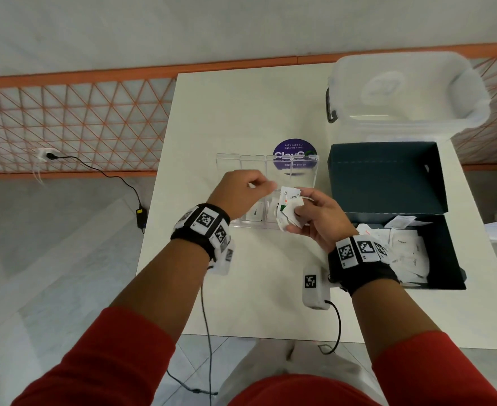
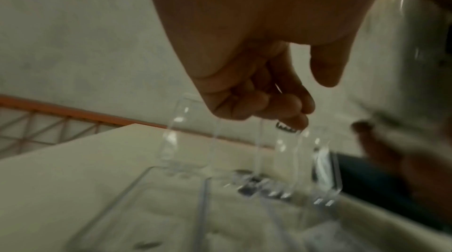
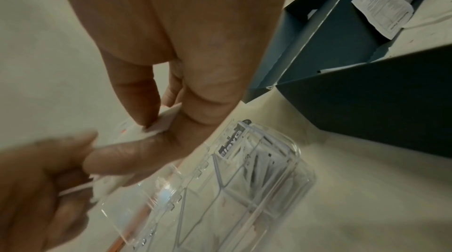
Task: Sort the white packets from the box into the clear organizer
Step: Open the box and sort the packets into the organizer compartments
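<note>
My right hand (image 1: 297,212) (image 3: 151,134) grips a small bunch of white packets (image 1: 289,210) (image 3: 161,122) between thumb and fingers, above the near right end of the clear organizer (image 1: 306,177) (image 3: 244,178) (image 2: 186,178). The organizer's lid stands open. One packet (image 1: 254,213) lies in a near compartment. My left hand (image 1: 259,186) (image 2: 293,113) hovers over the organizer with curled fingers and pinches what looks like one packet (image 3: 78,191), seen edge-on. The dark teal box (image 1: 387,183) (image 3: 354,91) sits open at the right, with several packets (image 1: 408,253) (image 3: 384,2) inside.
A clear lidded storage bin (image 1: 408,92) stands at the table's far right. A purple round sticker (image 1: 294,149) lies behind the organizer. A white tagged device (image 1: 314,288) with a cable rests near the front edge of the white table (image 1: 241,112).
</note>
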The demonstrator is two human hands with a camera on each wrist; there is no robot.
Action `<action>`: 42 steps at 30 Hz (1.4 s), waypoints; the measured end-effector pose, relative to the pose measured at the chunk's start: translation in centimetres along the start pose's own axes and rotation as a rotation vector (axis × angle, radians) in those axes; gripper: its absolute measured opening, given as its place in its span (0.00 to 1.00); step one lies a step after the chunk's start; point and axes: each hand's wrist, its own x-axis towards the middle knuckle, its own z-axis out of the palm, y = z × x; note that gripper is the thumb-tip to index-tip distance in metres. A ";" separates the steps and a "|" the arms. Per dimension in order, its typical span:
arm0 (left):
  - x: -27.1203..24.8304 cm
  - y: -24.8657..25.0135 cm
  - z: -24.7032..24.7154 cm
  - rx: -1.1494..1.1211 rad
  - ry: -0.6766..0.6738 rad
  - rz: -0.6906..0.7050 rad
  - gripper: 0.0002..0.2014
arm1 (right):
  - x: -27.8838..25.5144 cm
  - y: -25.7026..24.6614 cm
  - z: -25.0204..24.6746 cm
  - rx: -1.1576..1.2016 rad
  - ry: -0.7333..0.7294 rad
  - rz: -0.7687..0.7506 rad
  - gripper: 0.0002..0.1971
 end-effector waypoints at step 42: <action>3.0 1.4 9.6 0.521 -0.079 0.141 0.09 | -2.7 -0.9 -6.3 -0.012 0.191 -0.077 0.17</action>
